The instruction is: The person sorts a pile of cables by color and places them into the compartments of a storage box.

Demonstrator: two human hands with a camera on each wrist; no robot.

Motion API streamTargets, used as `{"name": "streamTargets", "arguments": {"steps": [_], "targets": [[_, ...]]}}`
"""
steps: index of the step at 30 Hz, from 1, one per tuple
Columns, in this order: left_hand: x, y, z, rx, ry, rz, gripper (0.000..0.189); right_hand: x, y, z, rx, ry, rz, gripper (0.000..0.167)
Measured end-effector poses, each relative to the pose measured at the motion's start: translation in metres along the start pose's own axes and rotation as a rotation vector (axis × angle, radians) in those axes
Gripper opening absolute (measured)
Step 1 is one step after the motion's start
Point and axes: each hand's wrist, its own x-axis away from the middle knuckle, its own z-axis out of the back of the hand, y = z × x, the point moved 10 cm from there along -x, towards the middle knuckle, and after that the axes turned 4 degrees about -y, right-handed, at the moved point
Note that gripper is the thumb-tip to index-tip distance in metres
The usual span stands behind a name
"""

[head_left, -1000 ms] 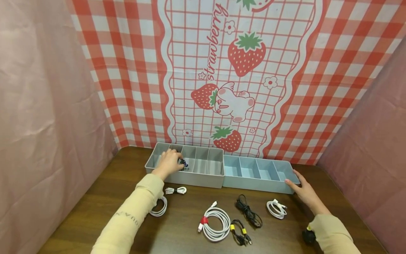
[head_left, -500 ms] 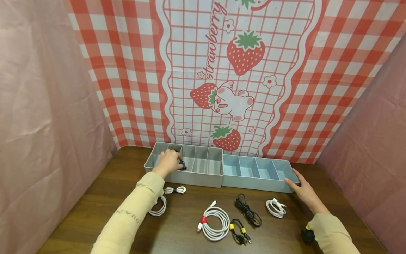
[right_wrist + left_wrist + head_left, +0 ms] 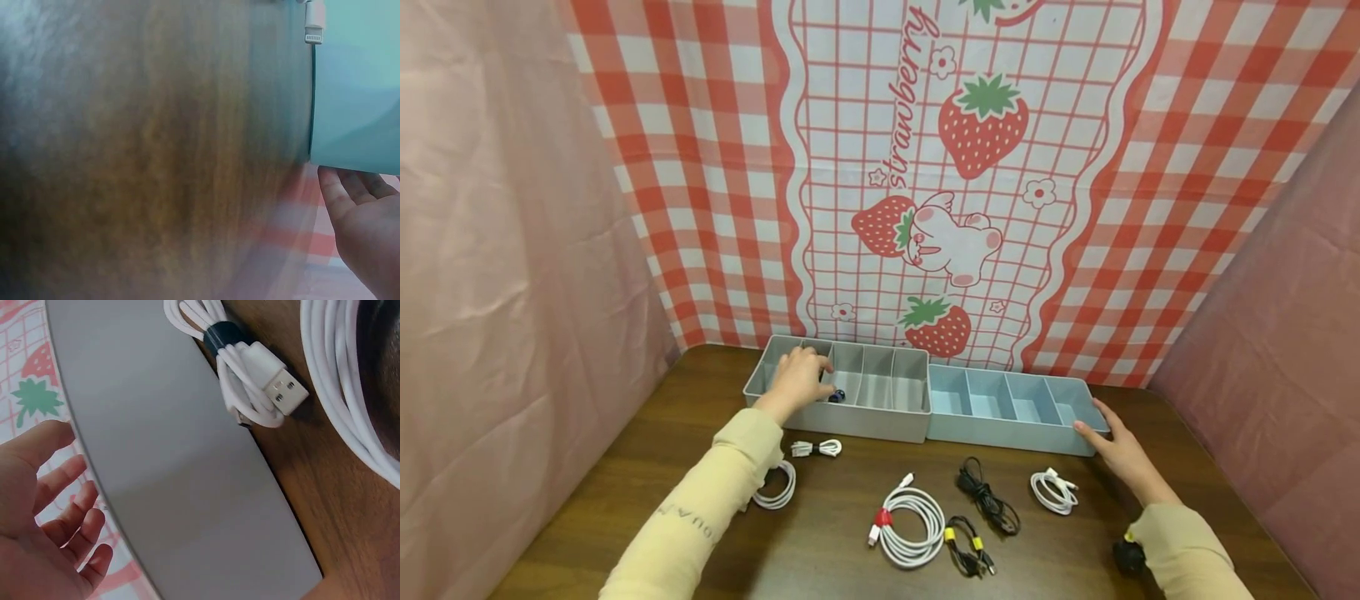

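My left hand (image 3: 801,379) is over the left part of the grey divided box (image 3: 880,425), fingers loosely bent and spread. Beside its thumb tip a small dark bundle (image 3: 838,396), probably a cable, shows low inside the box; the hand hides part of it. In the left wrist view that hand's palm (image 3: 37,531) faces the box's side and nothing shows in its fingers. My right hand (image 3: 1120,454) rests on the right end of the blue divided box (image 3: 1007,433), thumb at the front corner. Its fairly straight fingers (image 3: 337,194) touch the end wall.
On the brown table (image 3: 820,542) lie a white cable with a black tie (image 3: 816,448), a white coil (image 3: 778,492), a larger white coil with a red tie (image 3: 913,529), a black cable (image 3: 988,497), a yellow-tied black cable (image 3: 968,548) and another white coil (image 3: 1054,492).
My left hand's thumb and fingers have parted from the dark bundle, which now shows lower in the grey box. The right hand has stayed on the blue box.
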Motion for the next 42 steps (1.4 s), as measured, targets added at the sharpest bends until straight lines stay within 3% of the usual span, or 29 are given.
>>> {"name": "streamTargets", "arguments": {"steps": [13,20,26,42], "targets": [[0.019,0.022,0.022,0.045,0.061,-0.064,0.036,0.001,0.000,-0.002,-0.019,-0.017,0.003,0.085],[0.031,0.037,0.031,0.083,0.128,-0.096,0.035,0.001,-0.002,-0.001,-0.010,-0.016,0.002,0.085],[0.040,0.054,0.037,0.045,0.179,-0.133,0.032,0.002,-0.001,-0.002,-0.029,-0.034,-0.004,0.085],[0.067,0.090,0.052,0.096,0.209,-0.199,0.037,0.002,0.001,-0.002,-0.028,-0.029,-0.002,0.086]]}}
